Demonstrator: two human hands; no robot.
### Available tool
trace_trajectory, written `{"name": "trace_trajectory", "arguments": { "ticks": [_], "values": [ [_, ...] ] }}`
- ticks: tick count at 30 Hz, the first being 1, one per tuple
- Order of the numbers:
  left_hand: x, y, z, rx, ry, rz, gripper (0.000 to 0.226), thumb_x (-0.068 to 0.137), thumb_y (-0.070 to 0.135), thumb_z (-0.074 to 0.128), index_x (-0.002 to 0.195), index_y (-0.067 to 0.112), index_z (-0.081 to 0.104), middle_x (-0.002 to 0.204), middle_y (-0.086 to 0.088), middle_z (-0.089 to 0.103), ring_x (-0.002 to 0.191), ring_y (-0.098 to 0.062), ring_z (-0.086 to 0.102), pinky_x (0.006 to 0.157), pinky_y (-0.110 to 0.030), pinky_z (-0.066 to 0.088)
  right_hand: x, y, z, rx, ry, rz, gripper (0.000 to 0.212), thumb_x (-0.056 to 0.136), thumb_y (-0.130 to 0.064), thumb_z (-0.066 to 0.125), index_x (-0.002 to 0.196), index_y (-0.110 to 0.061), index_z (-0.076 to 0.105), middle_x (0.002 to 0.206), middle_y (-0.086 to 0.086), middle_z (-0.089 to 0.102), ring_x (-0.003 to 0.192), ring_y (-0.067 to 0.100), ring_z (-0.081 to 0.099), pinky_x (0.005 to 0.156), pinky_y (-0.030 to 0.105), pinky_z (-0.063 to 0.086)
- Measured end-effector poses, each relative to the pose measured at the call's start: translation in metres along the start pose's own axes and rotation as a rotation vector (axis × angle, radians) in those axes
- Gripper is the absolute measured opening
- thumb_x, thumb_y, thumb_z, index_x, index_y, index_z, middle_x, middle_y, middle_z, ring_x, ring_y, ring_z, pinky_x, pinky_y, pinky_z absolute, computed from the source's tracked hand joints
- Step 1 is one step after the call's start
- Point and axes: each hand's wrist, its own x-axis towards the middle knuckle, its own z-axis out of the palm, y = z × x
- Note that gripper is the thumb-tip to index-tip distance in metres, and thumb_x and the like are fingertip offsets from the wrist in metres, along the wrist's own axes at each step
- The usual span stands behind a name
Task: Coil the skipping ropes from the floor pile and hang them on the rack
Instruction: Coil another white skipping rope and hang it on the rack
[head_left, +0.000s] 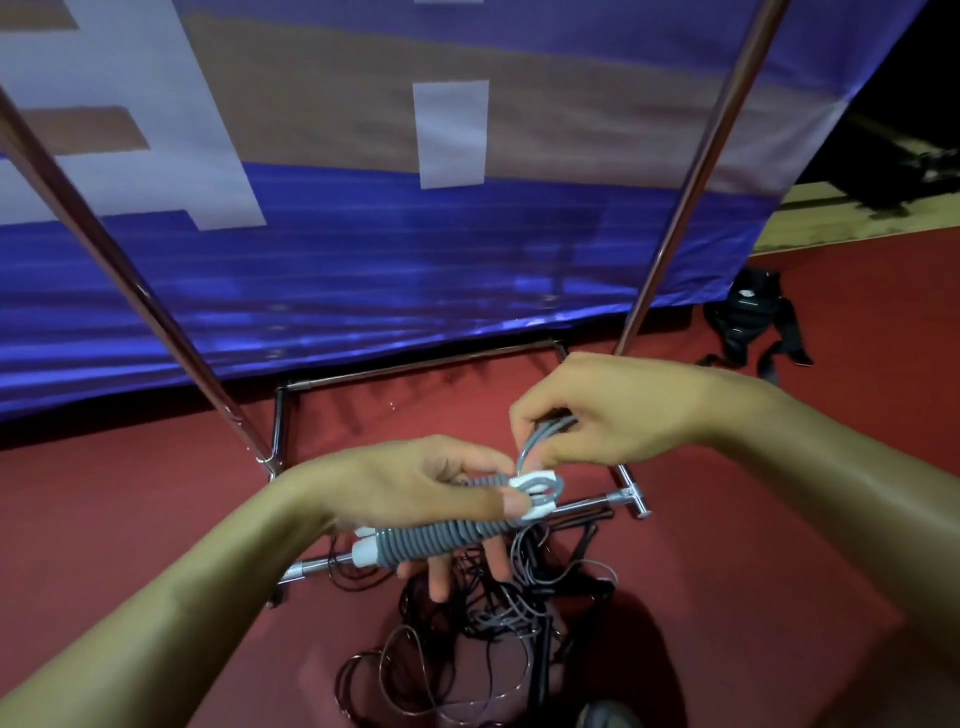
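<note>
My left hand (415, 488) grips two grey ribbed skipping-rope handles (441, 540) with white end caps, held side by side over the floor. Just right of it and slightly higher, my right hand (613, 415) pinches grey cord loops (540, 441) that rise from the handles' white ends. Below both hands a tangled pile of dark and grey ropes (467, 649) lies on the red floor. The metal rack (691, 171) stands right in front, its two poles slanting up on either side and its base bars on the floor under my hands.
A blue and tan banner (363, 234) hangs behind the rack. A black bag (753, 322) lies on the red floor at the right. A grey rounded object (608, 717) shows at the bottom edge, near the rope pile.
</note>
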Motion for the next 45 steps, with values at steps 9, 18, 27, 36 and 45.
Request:
{"name": "trace_trajectory", "arguments": {
  "ticks": [9,18,27,36,45],
  "values": [
    [0.005,-0.004,0.005,0.172,0.084,-0.051,0.038,0.1,0.048,0.057,0.137,0.037,0.055,0.098,-0.002,0.08,0.067,-0.027,0.076,0.063,-0.037,0.055,-0.002,-0.006,0.006,-0.015,0.062,0.07,0.015,0.095,-0.042,0.067,0.094,-0.031,0.077,0.084,-0.014,0.075,0.077,0.006,0.069,0.076,0.037,0.055],
    [-0.018,0.005,0.009,0.049,-0.166,0.003,0.018,0.106,0.041,0.05,0.111,0.031,0.065,0.085,-0.009,0.073,0.054,-0.023,0.068,0.046,-0.025,0.052,-0.017,-0.032,0.007,-0.088,0.26,-0.255,0.01,0.098,-0.025,0.07,0.103,-0.028,0.079,0.094,-0.014,0.065,0.091,0.013,0.057,0.08,0.024,0.045],
    [-0.033,0.016,0.048,0.054,0.169,0.024,0.034,0.095,0.045,0.06,0.117,0.021,0.072,0.107,0.005,0.079,0.079,-0.034,0.078,0.051,-0.027,0.056,-0.05,-0.052,0.005,0.208,0.253,-0.105,0.017,0.093,-0.012,0.074,0.099,-0.027,0.078,0.099,-0.012,0.073,0.101,0.011,0.07,0.088,0.015,0.047],
    [-0.027,0.006,0.077,0.035,0.533,0.06,0.033,0.101,0.047,0.054,0.111,0.016,0.058,0.086,-0.002,0.071,0.062,-0.038,0.074,0.051,-0.041,0.061,-0.071,-0.064,0.003,0.036,0.385,0.057,0.014,0.098,-0.032,0.065,0.104,-0.032,0.077,0.072,-0.018,0.073,0.07,0.002,0.068,0.062,0.013,0.043],
    [-0.028,0.007,0.073,-0.301,0.463,0.23,0.043,0.099,0.047,0.05,0.123,0.011,0.054,0.085,-0.007,0.062,0.054,-0.024,0.06,0.05,-0.036,0.059,-0.08,-0.073,0.003,0.171,0.455,0.148,0.011,0.088,-0.033,0.076,0.093,-0.043,0.078,0.077,-0.02,0.072,0.068,0.003,0.066,0.063,0.021,0.05]
  ]
}}
